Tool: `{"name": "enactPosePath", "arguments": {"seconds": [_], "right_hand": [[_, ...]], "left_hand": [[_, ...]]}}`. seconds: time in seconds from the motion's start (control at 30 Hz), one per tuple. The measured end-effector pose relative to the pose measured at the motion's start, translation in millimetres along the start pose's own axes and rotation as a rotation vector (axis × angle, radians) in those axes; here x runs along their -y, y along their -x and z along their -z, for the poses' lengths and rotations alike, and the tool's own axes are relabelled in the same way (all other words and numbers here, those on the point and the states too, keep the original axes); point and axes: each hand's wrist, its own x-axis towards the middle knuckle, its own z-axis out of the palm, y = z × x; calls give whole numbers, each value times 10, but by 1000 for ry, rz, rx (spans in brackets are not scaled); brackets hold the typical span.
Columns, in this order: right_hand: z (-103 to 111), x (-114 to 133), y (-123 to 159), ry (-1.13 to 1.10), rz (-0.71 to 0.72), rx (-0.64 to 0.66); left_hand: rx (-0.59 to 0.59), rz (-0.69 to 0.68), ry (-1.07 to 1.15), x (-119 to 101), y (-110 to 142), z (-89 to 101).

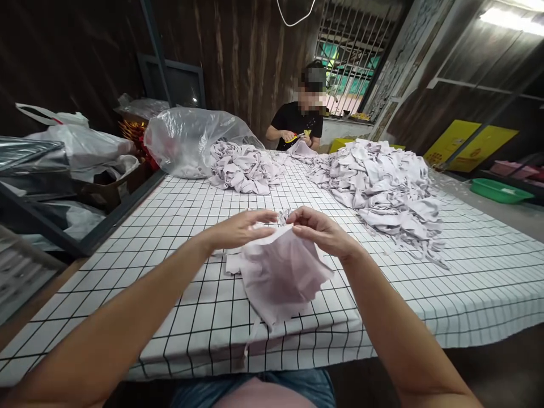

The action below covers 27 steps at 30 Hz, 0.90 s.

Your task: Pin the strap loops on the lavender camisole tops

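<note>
We have the pale lilac fabric piece point(284, 275) between our forearms, near the middle of the front edge of the checked worktop point(187, 320). It lies on our side of the fingertips: its upper edge is up at the hands, and its body spreads from there towards the front edge, where a thin strip point(251, 340) trails. The folds leave its long axis hard to judge.

Our right hand point(323, 233) has the closer hold, thumb and fingers pinching that upper edge. Our left hand point(244, 229) is just beside it to the left, fingers and thumb parted; we cannot tell whether they touch the fabric.

Beyond the hands, a smaller fabric heap point(246, 170) sits towards the far left corner, beside a clear plastic bag point(187, 136), and a larger heap point(382, 181) spreads along the right side. At the far edge, a person in a black top point(291, 118) holds a yellow-handled tool point(291, 137) near more fabric.
</note>
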Motion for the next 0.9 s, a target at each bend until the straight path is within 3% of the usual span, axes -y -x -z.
{"name": "enactPosePath", "arguments": {"seconds": [0.07,0.13,0.2,0.37,0.47,0.57,0.73,0.9], "right_hand": [[-58,51,-82,-11,18,35],[-28,94,-79,-15,-13,28],[76,116,-3,-7,-86,17],[459,84,192,89,-219,34],[646,94,140,192,-213,10],[758,182,2,277,-153,-94],[847,380,-133,373,-234,-278],[902,412,-51,291,-384,-213]], "left_hand": [[123,-75,223,-136,-127,-195],[168,-34,352,-198,-142,-220],[121,66,390,-181,-49,-77],[-133,232,388,-27,295,575],[-201,240,287,21,353,905],[-257,226,165,19,293,1154],[-272,200,34,-86,169,1396],[-264,397,60,-86,173,1403]]}}
